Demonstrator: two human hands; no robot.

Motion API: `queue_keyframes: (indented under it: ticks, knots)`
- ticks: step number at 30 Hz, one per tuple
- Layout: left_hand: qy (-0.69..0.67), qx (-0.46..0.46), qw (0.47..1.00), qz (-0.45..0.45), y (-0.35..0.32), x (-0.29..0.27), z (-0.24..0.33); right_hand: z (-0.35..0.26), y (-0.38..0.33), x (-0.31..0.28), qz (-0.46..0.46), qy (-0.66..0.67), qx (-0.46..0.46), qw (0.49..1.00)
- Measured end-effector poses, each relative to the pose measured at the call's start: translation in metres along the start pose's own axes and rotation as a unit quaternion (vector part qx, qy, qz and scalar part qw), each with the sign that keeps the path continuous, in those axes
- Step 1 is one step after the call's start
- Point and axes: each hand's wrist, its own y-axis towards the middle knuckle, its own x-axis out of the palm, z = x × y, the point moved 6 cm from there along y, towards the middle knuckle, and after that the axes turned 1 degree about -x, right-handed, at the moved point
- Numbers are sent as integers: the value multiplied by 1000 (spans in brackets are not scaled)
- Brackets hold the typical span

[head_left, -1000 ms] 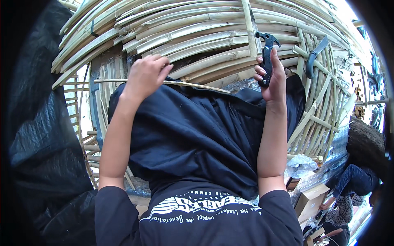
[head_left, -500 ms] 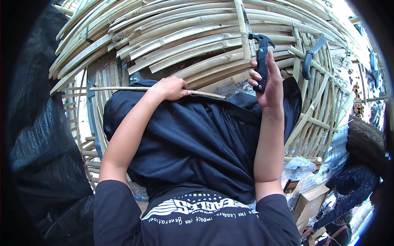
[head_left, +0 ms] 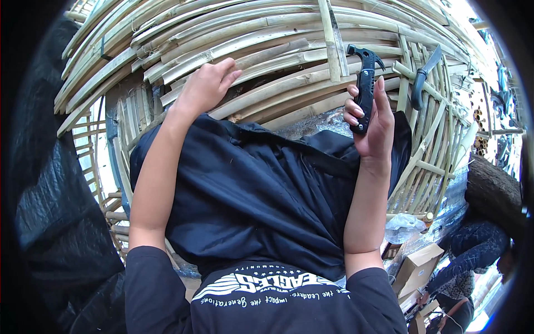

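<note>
My left hand (head_left: 204, 88) is over the split bamboo strips (head_left: 239, 47), its fingers loosely bent and the thumb apart from the index finger. A darker bamboo strip (head_left: 275, 52) lies just beyond its fingertips; I see nothing clearly gripped. On the right, my right hand (head_left: 374, 131) is wrapped round a black hammer multi-tool (head_left: 364, 89), held upright with its claw head on top. Dark cloth (head_left: 250, 183) covers my lap between the two arms.
A knife (head_left: 425, 75) with a dark handle rests on a woven bamboo frame (head_left: 428, 150) at the right. Beyond lie a plastic bag (head_left: 405, 227), a cardboard box (head_left: 418, 270) and a log (head_left: 494, 186). Another person (head_left: 473, 250) is at lower right. Black sheeting (head_left: 61, 206) hangs at left.
My left hand has moved up and left, off my lap, and the thin bamboo stick it held there is gone from the lap. The multi-tool has shifted slightly right and down.
</note>
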Motion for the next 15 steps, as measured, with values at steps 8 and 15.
queue_keyframes:
  ticks: [8, 15]
  knots:
    - [110, -67, 991, -16, 25, 28, -49, 21, 6, 7, 40, -110, 13, 993]
    - [17, -89, 996, -21, 34, 37, -48, 41, 27, 19, 74, -331, 1, 941]
